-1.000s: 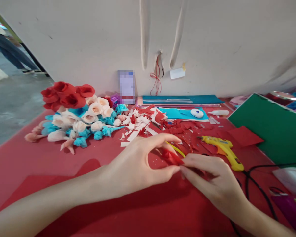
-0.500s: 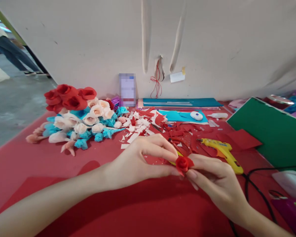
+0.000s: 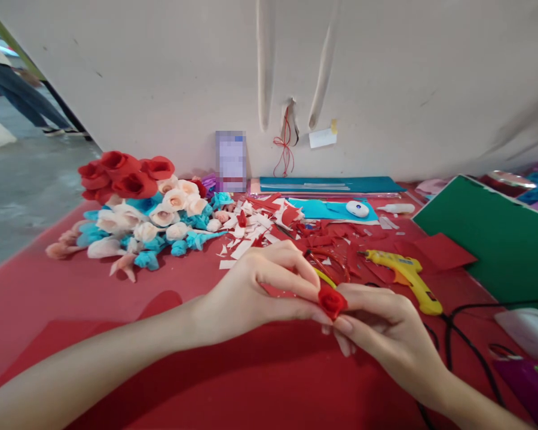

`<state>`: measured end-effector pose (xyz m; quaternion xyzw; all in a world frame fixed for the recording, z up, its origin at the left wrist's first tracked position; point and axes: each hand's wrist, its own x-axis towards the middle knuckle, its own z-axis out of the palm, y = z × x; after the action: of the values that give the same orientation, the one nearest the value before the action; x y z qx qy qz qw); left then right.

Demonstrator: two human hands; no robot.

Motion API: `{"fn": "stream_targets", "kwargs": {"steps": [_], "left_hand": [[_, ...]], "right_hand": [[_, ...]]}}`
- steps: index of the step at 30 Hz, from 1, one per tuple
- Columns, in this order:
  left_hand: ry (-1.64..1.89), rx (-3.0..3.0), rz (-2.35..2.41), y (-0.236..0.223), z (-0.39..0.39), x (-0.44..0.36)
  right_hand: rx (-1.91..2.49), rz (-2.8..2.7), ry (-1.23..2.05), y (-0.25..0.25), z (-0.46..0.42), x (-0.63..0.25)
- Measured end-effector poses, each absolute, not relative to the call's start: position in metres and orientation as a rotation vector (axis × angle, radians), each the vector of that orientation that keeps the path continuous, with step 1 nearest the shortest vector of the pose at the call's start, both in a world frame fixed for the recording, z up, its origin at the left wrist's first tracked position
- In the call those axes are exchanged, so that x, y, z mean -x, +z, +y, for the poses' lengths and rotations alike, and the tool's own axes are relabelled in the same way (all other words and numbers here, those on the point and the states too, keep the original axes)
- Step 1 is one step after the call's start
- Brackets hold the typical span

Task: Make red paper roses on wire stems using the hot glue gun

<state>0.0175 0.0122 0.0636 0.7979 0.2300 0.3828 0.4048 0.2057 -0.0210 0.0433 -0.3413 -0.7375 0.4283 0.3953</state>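
A small red paper rose (image 3: 332, 303) is held up over the red table, its petals rolled into a spiral facing me. My left hand (image 3: 269, 286) pinches its left side between thumb and fingers. From the other side, my right hand (image 3: 385, 328) grips the rose with thumb and index finger, its other fingers curled below. Just behind the rose lie scissors with red and yellow handles (image 3: 325, 276), partly hidden by my hands. Red and white paper scraps (image 3: 255, 227) are scattered beyond them.
Finished paper flowers (image 3: 134, 209) are heaped at the left. A yellow glue gun (image 3: 406, 278) with a black cable lies at the right, near a leaning green board (image 3: 488, 233). A white rounded object (image 3: 357, 208) rests on blue paper. A person's legs (image 3: 22, 95) show far left.
The rose has tilted slightly, and its right petal has been drawn in under my right fingers. My right hand has shifted a little left and down.
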Motion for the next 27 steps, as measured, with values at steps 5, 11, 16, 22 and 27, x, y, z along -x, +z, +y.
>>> {"fn": "stream_targets", "kwargs": {"steps": [5, 11, 16, 22, 27], "left_hand": [[0.970, -2.024, 0.567, 0.063, 0.012, -0.019], [0.994, -2.010, 0.552, 0.058, 0.013, -0.019], [0.950, -1.985, 0.480, 0.054, 0.019, -0.017], [0.838, -2.141, 0.397, 0.056, 0.021, -0.014], [0.821, -2.265, 0.348, 0.060, 0.018, -0.014]], "right_hand": [[0.854, -1.832, 1.168, 0.044, -0.020, -0.205], [0.877, -1.802, 1.255, 0.045, -0.021, -0.205], [0.965, -1.831, 1.354, 0.049, -0.019, -0.209], [1.091, -1.922, 1.356, 0.058, -0.017, -0.212], [1.109, -2.055, 1.286, 0.061, -0.020, -0.215]]}}
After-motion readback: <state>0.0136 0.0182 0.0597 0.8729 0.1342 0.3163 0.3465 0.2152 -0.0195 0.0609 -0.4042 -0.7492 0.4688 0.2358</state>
